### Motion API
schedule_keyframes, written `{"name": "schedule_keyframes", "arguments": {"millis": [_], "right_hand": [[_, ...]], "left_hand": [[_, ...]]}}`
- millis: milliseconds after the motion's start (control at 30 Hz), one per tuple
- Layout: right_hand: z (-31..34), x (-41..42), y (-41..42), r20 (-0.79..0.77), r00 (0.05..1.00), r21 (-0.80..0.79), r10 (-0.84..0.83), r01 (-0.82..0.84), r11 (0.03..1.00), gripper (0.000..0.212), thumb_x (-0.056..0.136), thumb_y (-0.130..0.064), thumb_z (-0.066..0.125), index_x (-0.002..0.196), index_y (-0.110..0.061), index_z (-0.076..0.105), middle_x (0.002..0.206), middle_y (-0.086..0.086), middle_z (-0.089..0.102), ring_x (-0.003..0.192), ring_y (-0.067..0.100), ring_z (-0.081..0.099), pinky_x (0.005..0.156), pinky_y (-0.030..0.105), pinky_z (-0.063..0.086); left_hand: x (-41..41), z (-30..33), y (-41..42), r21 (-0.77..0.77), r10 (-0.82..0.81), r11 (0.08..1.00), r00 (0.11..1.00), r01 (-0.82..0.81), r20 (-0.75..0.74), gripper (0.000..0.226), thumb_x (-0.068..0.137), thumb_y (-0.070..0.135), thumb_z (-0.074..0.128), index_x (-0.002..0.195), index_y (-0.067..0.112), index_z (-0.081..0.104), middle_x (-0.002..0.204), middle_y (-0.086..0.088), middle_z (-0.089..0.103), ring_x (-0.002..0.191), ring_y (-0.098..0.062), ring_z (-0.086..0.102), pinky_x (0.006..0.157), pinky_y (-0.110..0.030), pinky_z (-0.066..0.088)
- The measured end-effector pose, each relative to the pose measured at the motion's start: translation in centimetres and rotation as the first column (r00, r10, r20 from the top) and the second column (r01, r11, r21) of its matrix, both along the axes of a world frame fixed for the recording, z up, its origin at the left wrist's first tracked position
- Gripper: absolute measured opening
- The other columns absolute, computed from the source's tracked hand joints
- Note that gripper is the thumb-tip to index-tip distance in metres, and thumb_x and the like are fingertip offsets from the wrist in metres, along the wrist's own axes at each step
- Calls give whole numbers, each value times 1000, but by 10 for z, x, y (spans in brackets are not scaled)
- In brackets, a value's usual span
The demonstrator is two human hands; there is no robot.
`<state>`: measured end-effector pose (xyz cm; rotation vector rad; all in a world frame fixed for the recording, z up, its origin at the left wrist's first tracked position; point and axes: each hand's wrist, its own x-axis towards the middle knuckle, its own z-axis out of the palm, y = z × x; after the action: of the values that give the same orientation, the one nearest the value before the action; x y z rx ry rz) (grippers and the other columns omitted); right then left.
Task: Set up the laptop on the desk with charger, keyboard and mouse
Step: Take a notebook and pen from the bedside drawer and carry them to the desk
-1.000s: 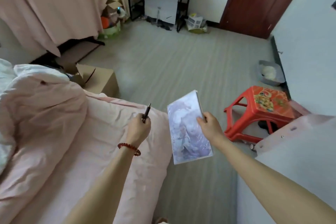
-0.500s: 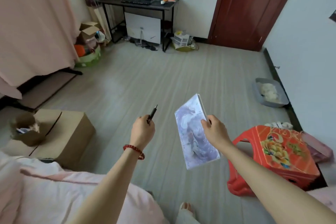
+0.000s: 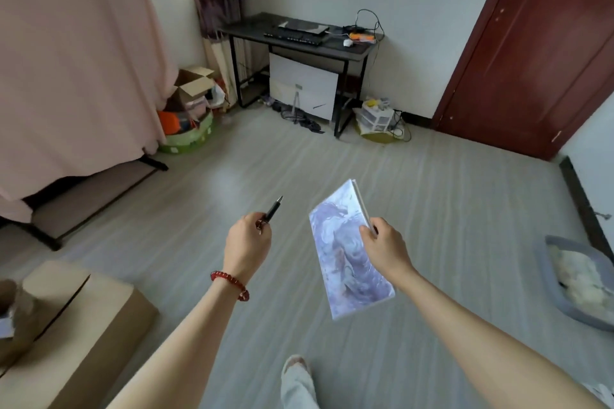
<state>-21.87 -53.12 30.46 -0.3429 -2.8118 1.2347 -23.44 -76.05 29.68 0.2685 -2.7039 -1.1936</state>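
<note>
My left hand (image 3: 247, 242) is shut on a black pen (image 3: 273, 209), its tip pointing up and away. In my right hand (image 3: 387, 247) I grip a notebook (image 3: 345, 252) with a pale purple marbled cover, tilted toward me. Far across the room a black desk (image 3: 352, 51) stands against the wall. On it lie a closed dark laptop (image 3: 304, 25), a black keyboard (image 3: 294, 36), a white mouse (image 3: 348, 42) and cables (image 3: 367, 18) beside an orange item.
A cardboard box (image 3: 76, 332) sits at the lower left. A grey tray (image 3: 574, 279) lies on the floor at the right. Pink cloth (image 3: 76, 53) hangs at left, a dark red door (image 3: 538, 50) stands at right. Boxes and clutter (image 3: 191, 106) flank the desk.
The view has swung up and forward, away from the bed and red stool. The desk is closer and larger. Both hands keep the same grip on pen and notebook.
</note>
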Motion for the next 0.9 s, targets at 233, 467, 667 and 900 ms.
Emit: {"name": "schedule_keyframes", "arguments": {"millis": [233, 467, 667, 900], "right_hand": [[32, -229, -15, -3, 1000, 79, 27, -26, 997, 33, 90, -22, 44, 62, -15, 28, 55, -2, 34, 53, 17, 30, 52, 31, 25], [35, -452, -33, -40, 997, 180, 62, -54, 982, 25, 91, -23, 44, 70, -10, 40, 58, -1, 41, 55, 19, 37, 49, 30, 25], [22, -672, -59, -28, 992, 186, 124, -116, 976, 23, 92, -24, 42, 78, -7, 48, 66, 3, 50, 63, 23, 45, 51, 29, 29], [41, -914, -144, -41, 974, 158, 222, -213, 964, 22, 92, -23, 41, 84, -6, 51, 78, 8, 59, 71, 27, 53, 60, 32, 37]], "left_hand": [[-229, 28, -14, 51, 61, 997, 998, -60, -34, 18, 86, 12, 50, 96, 12, 65, 75, -7, 62, 65, -27, 54, 58, -28, 38], [-440, 38, -37, -1, 48, 999, 997, -48, -56, 19, 86, 12, 51, 99, 12, 65, 86, -9, 68, 72, -27, 58, 61, -29, 44], [-647, 40, -66, -26, 78, 997, 996, -79, -48, 17, 86, 12, 50, 93, 12, 65, 79, -9, 66, 72, -30, 60, 63, -35, 51], [-852, 60, -149, -5, 175, 984, 982, -176, -67, 19, 88, 14, 54, 104, 12, 65, 88, -9, 69, 71, -25, 63, 61, -30, 52]]}}
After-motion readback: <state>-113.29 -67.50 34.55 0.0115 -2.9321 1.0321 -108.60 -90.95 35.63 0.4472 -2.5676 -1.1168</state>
